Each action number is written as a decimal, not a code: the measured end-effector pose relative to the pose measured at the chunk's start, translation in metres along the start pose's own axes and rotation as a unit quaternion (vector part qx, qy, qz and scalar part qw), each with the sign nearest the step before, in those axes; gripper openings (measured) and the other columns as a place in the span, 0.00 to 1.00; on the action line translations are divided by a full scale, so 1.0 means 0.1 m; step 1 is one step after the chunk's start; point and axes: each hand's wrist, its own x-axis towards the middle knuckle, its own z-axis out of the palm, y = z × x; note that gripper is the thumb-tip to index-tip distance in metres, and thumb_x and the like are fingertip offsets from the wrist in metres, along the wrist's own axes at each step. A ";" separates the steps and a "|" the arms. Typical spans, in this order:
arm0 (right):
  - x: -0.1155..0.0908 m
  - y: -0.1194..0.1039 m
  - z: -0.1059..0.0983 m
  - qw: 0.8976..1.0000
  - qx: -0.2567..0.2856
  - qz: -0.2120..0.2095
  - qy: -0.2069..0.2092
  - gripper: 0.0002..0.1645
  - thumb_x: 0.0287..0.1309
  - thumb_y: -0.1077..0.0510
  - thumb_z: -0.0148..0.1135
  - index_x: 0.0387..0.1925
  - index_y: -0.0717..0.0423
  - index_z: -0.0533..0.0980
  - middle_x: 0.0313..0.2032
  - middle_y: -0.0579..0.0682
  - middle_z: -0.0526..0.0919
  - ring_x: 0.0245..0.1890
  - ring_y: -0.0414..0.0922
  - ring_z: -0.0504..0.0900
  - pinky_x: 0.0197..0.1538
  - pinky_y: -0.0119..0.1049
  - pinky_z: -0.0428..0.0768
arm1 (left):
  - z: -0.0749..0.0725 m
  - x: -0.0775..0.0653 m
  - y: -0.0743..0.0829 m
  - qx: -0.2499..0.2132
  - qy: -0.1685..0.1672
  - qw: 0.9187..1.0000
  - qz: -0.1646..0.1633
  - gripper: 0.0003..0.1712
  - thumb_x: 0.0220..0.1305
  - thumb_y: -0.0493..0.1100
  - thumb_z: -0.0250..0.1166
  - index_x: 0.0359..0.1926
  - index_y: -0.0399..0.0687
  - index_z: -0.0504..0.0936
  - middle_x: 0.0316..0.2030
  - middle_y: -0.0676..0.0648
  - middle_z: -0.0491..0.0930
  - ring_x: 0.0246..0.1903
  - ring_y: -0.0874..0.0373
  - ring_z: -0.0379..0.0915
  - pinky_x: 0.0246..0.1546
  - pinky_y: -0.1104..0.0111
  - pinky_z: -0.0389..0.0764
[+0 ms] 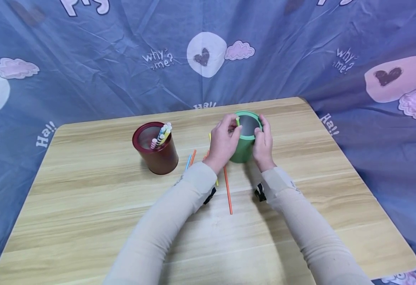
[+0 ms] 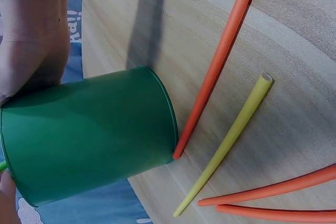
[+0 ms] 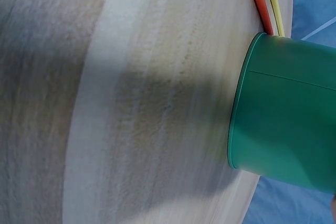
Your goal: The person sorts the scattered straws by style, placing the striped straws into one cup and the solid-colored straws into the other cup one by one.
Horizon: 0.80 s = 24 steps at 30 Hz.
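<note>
Tabletop [image 1: 86,198], red can [image 1: 163,160], straws [image 1: 228,190] beside green can [image 1: 243,152]

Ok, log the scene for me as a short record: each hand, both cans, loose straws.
Left hand: pinches a light green straw at the rim of the green can
Right hand: grips the green can's right side
Red can: left of the green can; holds several straws
Loose straws: orange, yellow, blue; on the table
</note>
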 end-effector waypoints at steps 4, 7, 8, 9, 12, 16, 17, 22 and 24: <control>0.00 0.00 0.00 1.000 0.005 -0.001 0.000 0.30 0.62 0.67 0.34 0.66 0.68 0.54 0.67 0.63 0.57 0.68 0.50 0.55 0.70 0.38 0.53 | -0.02 -0.01 0.00 -0.013 -0.001 1.000 -0.006 0.12 0.59 0.34 0.61 0.45 0.38 0.75 0.38 0.41 0.80 0.39 0.54 0.79 0.40 0.79 0.78; 0.01 0.01 0.00 1.000 0.010 -0.003 0.001 0.30 0.62 0.67 0.34 0.66 0.68 0.54 0.67 0.64 0.57 0.68 0.50 0.55 0.70 0.38 0.53 | -0.06 -0.03 -0.03 -0.031 0.001 0.999 -0.009 0.13 0.59 0.34 0.61 0.45 0.38 0.74 0.39 0.41 0.80 0.41 0.53 0.79 0.42 0.77 0.78; 0.01 0.01 0.00 1.000 0.010 -0.002 0.002 0.30 0.62 0.67 0.34 0.66 0.68 0.54 0.67 0.64 0.57 0.68 0.50 0.55 0.70 0.37 0.54 | -0.08 -0.04 -0.05 -0.038 0.003 0.999 -0.013 0.13 0.59 0.34 0.61 0.46 0.38 0.74 0.40 0.41 0.80 0.42 0.53 0.78 0.42 0.76 0.79; 0.01 0.01 0.00 1.000 0.010 -0.002 0.002 0.30 0.62 0.67 0.34 0.66 0.68 0.54 0.67 0.64 0.57 0.68 0.50 0.55 0.70 0.37 0.54 | -0.10 -0.06 -0.07 -0.045 0.005 0.999 -0.018 0.13 0.59 0.34 0.61 0.46 0.38 0.74 0.40 0.41 0.80 0.42 0.53 0.78 0.42 0.75 0.79; 0.00 0.00 0.01 1.000 0.001 0.004 0.002 0.30 0.62 0.66 0.34 0.66 0.67 0.55 0.67 0.63 0.58 0.68 0.50 0.55 0.70 0.36 0.54 | -0.18 -0.14 -0.17 -0.061 0.021 0.997 -0.042 0.13 0.59 0.33 0.61 0.46 0.37 0.75 0.41 0.41 0.80 0.44 0.53 0.78 0.44 0.72 0.79; -0.01 -0.02 0.00 1.000 -0.007 0.001 0.009 0.30 0.62 0.66 0.34 0.66 0.67 0.55 0.66 0.63 0.58 0.68 0.50 0.56 0.70 0.36 0.54 | -0.29 -0.23 -0.30 -0.073 0.045 0.994 -0.068 0.12 0.58 0.31 0.61 0.45 0.36 0.74 0.41 0.39 0.80 0.43 0.52 0.78 0.47 0.70 0.78; 0.00 -0.02 0.00 1.000 -0.008 -0.001 0.011 0.30 0.62 0.66 0.34 0.66 0.67 0.56 0.66 0.63 0.59 0.68 0.50 0.56 0.69 0.36 0.54 | -0.31 -0.24 -0.32 -0.074 0.050 0.993 -0.074 0.12 0.58 0.31 0.61 0.45 0.36 0.74 0.40 0.39 0.79 0.43 0.52 0.78 0.47 0.70 0.78; 0.01 -0.01 0.01 1.000 -0.004 -0.003 0.009 0.30 0.62 0.66 0.34 0.66 0.68 0.55 0.66 0.63 0.59 0.68 0.50 0.56 0.69 0.35 0.54 | -0.43 -0.33 -0.48 -0.077 0.062 0.989 -0.112 0.14 0.58 0.31 0.61 0.46 0.35 0.74 0.40 0.39 0.79 0.42 0.52 0.78 0.47 0.70 0.78; 0.01 0.00 0.01 1.000 -0.001 -0.001 0.007 0.30 0.61 0.66 0.34 0.66 0.68 0.55 0.66 0.63 0.58 0.68 0.50 0.56 0.69 0.35 0.55 | -0.48 -0.37 -0.53 -0.078 0.060 0.987 -0.127 0.15 0.58 0.31 0.61 0.47 0.36 0.74 0.40 0.38 0.79 0.42 0.51 0.78 0.47 0.69 0.78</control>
